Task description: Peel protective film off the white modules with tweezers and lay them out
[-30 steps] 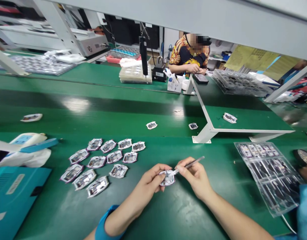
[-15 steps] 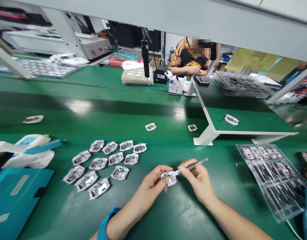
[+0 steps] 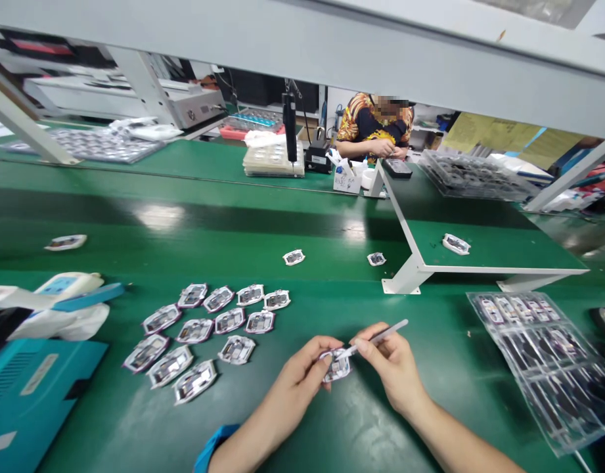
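Observation:
My left hand (image 3: 302,374) pinches a small white-framed electronic unit (image 3: 337,369) by its left side, the thumb lying over its top face. Between the thumb and fingers of my right hand (image 3: 393,361) is a pair of tweezers (image 3: 388,330), slanting down to the left. Their tips meet the upper part of the unit; whether they grip a piece there is too small to tell. Left of my hands, several similar units (image 3: 194,381) lie in loose rows on the green table (image 3: 292,433).
A clear plastic tray (image 3: 529,368) with units in its top row lies at the right. Behind it stands a white-legged green shelf (image 3: 499,253). A teal case (image 3: 31,394) sits at the left. Across the bench, a person (image 3: 376,131) works with both hands.
The view has tilted up slightly, so the scene sits a little lower. Within my left hand the unit has turned slightly, and the tweezers' tips remain at its upper part.

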Motion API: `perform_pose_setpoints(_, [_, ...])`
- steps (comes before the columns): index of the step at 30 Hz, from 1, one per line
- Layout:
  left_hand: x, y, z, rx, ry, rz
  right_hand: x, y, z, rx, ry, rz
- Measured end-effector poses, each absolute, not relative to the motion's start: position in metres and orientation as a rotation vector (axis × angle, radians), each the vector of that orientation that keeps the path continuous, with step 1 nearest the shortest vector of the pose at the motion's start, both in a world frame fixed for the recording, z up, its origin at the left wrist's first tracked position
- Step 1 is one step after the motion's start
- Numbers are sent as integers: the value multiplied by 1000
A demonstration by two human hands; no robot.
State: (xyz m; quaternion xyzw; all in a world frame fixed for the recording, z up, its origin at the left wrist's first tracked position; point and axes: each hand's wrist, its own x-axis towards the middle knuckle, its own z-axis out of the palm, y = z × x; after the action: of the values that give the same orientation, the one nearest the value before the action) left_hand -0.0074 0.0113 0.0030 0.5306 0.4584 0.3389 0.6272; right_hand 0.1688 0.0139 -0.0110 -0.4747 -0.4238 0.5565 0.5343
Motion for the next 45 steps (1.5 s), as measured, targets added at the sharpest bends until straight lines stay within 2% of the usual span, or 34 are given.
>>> perform_pose_setpoints(45, [3, 10, -5, 1088, 1182, 819, 166, 5, -7, -1145, -1238, 1133])
